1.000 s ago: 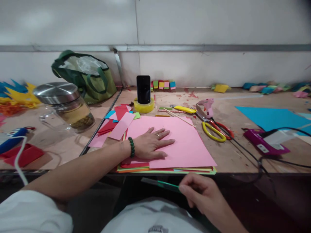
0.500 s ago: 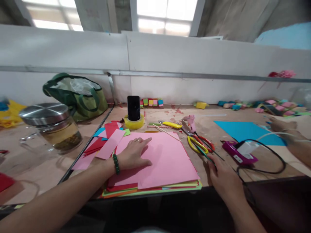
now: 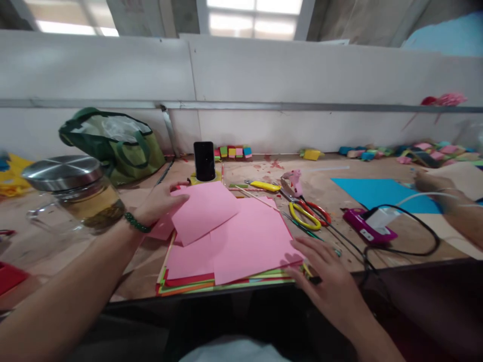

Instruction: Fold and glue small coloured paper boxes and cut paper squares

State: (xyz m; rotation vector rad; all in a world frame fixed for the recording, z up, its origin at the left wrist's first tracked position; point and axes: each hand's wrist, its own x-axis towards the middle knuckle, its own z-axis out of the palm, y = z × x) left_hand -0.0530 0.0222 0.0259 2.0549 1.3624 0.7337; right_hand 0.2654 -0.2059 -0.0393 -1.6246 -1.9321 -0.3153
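Note:
My left hand (image 3: pixel 160 203), a green bead bracelet at its wrist, pinches the left corner of a loose piece of pink paper (image 3: pixel 206 211). That piece lies tilted over a stack of coloured paper (image 3: pixel 249 244) topped with pink sheets. My right hand (image 3: pixel 326 269) is open, fingers apart, at the stack's right edge; its fingertips lie on the pink paper. A small yellow and black thing (image 3: pixel 310 274) shows partly beneath it. Just beyond are scissors with yellow and red handles (image 3: pixel 305 216) and a slim green tool (image 3: pixel 307 230), its kind unclear.
A phone (image 3: pixel 205 161) stands on a yellow tape roll behind the stack. Nearby lie a yellow cutter (image 3: pixel 266 186) and a pink glue gun (image 3: pixel 295 183). A purple power strip (image 3: pixel 368 227) with cables and another person's hand (image 3: pixel 433 181) are rightward. At left stand a glass jug (image 3: pixel 90 198) and a green bag (image 3: pixel 136 156).
My left hand has moved left from the stack and now grips a pink piece. The right hand has let go of the slim green tool and shifted left onto the stack's edge.

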